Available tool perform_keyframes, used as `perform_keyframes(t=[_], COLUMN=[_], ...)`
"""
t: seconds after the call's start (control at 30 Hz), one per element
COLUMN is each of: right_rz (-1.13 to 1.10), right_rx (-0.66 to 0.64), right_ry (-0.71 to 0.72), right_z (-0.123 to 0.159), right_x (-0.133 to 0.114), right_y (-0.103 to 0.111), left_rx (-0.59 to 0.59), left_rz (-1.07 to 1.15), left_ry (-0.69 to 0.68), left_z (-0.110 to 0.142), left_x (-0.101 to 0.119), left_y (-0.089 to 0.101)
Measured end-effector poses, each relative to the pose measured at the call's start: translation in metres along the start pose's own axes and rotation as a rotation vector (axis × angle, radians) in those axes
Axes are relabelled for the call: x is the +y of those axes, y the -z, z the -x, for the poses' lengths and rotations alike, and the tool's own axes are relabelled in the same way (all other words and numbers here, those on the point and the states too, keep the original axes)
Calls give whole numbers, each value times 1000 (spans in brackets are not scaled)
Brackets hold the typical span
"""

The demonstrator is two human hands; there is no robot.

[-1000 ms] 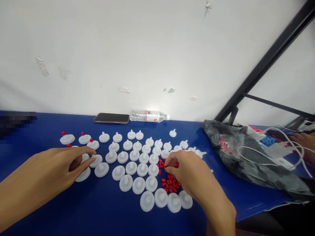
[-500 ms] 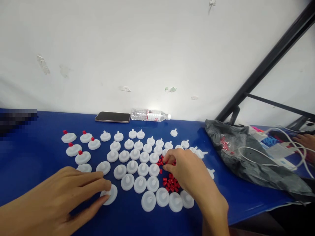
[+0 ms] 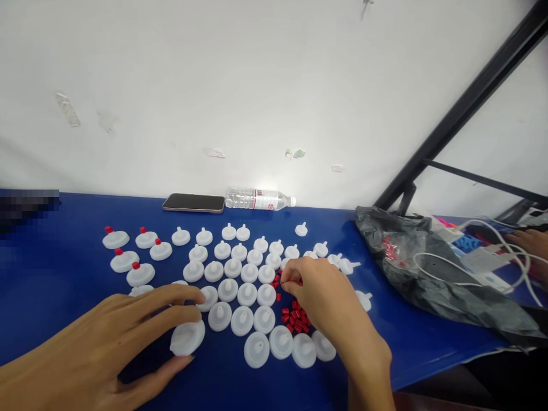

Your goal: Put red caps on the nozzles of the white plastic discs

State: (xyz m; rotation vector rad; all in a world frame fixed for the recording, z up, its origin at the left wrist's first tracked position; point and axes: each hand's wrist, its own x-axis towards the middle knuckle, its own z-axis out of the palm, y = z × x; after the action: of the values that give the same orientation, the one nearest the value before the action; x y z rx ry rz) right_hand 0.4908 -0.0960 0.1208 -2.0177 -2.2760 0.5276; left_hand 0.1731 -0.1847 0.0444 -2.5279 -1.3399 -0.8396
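Note:
Between the thumb and fingers of my left hand [image 3: 128,331] is a white nozzle cap [image 3: 188,338], tilted on its side with its spout toward the lower left. My right hand [image 3: 321,297] is closed in a pinch over a pile of small red caps [image 3: 297,317]; whatever is in its fingertips is hidden. Several white nozzle caps [image 3: 242,320] stand spout up in rows between my hands. At the far left, several white nozzle caps with red tips [image 3: 141,274] sit apart from the rest.
A phone [image 3: 193,202] and a clear plastic bottle [image 3: 260,198] lie along the wall. On the right are a dark plastic bag [image 3: 454,302], a small bag of red pieces [image 3: 396,251], white cables [image 3: 523,268] and another person's hand [image 3: 531,242]. A black metal bar [image 3: 462,108] slants above.
The white nozzle cap at my left hand has tipped from standing upright onto its side, and the left fingers have spread around it. My right hand has stayed over the red caps, pinching.

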Motion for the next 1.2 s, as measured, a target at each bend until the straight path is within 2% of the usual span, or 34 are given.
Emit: perform_keyframes(t=[0.1, 0.27, 0.57, 0.77, 1.03, 1.1, 1.2], right_rz=[-5, -14, 28, 37, 42, 12, -188], right_rx=[10, -2, -7, -2, -38, -10, 29], right_ry=[14, -27, -17, -58, -63, -44, 42], right_z=[1, 2, 2, 5, 5, 6, 10], right_x=[2, 1, 3, 0, -1, 0, -1], right_y=[-1, -1, -2, 1, 1, 2, 5], left_rx=[46, 57, 106, 31, 116, 119, 103], left_rz=[-18, -102, -86, -41, -13, 4, 19], left_ry=[-64, -51, -31, -14, 5, 5, -19], left_z=[-9, -16, -15, -11, -10, -12, -17], left_x=[-1, -4, -3, -6, 2, 1, -1], left_y=[7, 10, 4, 4, 10, 11, 10])
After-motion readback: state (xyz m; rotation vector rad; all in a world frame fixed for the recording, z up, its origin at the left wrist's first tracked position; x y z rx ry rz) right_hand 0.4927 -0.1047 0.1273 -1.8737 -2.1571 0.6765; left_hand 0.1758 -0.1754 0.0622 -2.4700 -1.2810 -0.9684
